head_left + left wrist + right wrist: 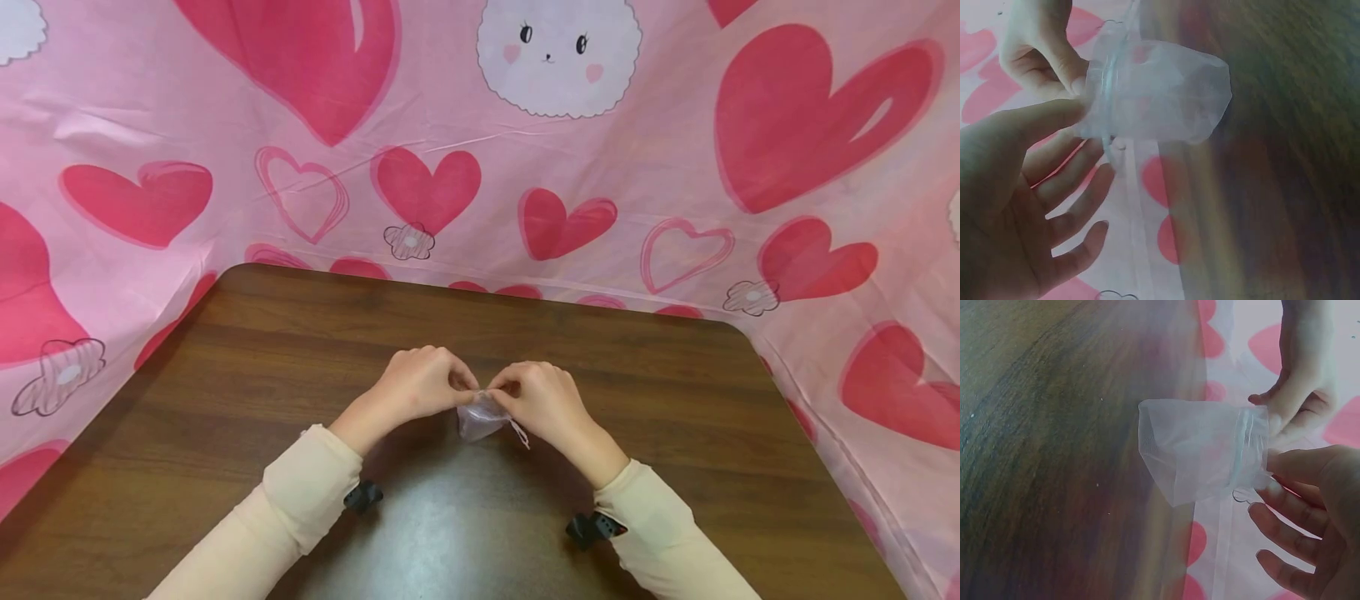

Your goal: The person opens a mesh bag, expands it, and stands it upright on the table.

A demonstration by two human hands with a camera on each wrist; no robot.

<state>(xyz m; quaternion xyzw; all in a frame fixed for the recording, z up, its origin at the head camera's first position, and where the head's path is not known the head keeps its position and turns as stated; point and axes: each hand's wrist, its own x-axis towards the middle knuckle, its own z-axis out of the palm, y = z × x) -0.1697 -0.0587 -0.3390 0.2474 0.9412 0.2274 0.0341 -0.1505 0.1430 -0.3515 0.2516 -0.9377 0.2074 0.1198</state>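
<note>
A small sheer white drawstring pouch (480,419) hangs between both hands above the table. My left hand (422,382) pinches one side of its top edge between thumb and forefinger. The opposite side of that edge is pinched by my right hand (542,400), close beside the left fingertips. In the left wrist view the pouch (1166,94) looks see-through, with a pale cord running across it just below the rim. The right wrist view shows the pouch (1194,450) with its bottom pointing away from the fingers. A loop of cord (520,434) dangles near the right hand.
A dark brown wooden table (225,400) with rounded far corners lies under the hands. Pink fabric (450,100) printed with hearts surrounds its far and side edges. Black devices sit at the left cuff (363,497) and the right cuff (592,529).
</note>
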